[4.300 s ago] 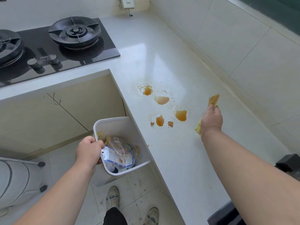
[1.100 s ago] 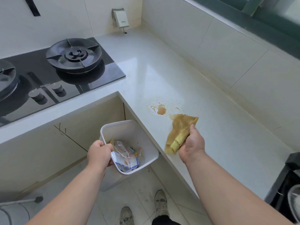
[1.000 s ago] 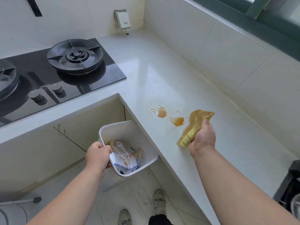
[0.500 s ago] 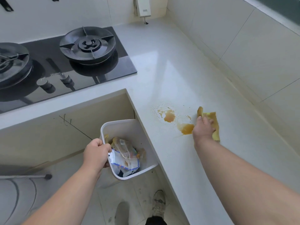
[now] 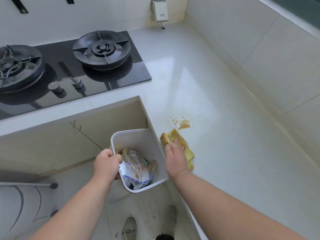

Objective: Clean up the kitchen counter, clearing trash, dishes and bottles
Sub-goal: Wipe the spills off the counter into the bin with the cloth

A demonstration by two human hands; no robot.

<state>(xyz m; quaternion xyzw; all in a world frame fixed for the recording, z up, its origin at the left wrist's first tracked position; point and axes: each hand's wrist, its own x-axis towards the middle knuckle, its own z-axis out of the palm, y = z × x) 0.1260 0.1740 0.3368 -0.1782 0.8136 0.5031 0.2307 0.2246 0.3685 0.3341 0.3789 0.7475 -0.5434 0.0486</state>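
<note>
My left hand point(image 5: 106, 164) grips the rim of a white trash bin point(image 5: 138, 139), held up against the counter's front edge. Inside it lie plastic wrappers point(image 5: 136, 168) and food scraps. My right hand point(image 5: 175, 159) presses a yellow cloth point(image 5: 177, 135) flat on the white counter point(image 5: 225, 144), right at the edge beside the bin. Just beyond the cloth sits one brown sauce stain point(image 5: 182, 124) with small splatter around it.
A black glass gas stove point(image 5: 72, 70) with two burners fills the counter's left arm. A white wall box point(image 5: 160, 10) hangs in the far corner. Tiled walls border the counter at the right. My shoes point(image 5: 129, 228) stand on the floor below, and a grey object point(image 5: 20, 205) sits lower left.
My right hand has dragged the cloth across the counter to the edge by the bin. The nearer sauce puddle is gone; only the farther stain remains. The bin stays held in place.
</note>
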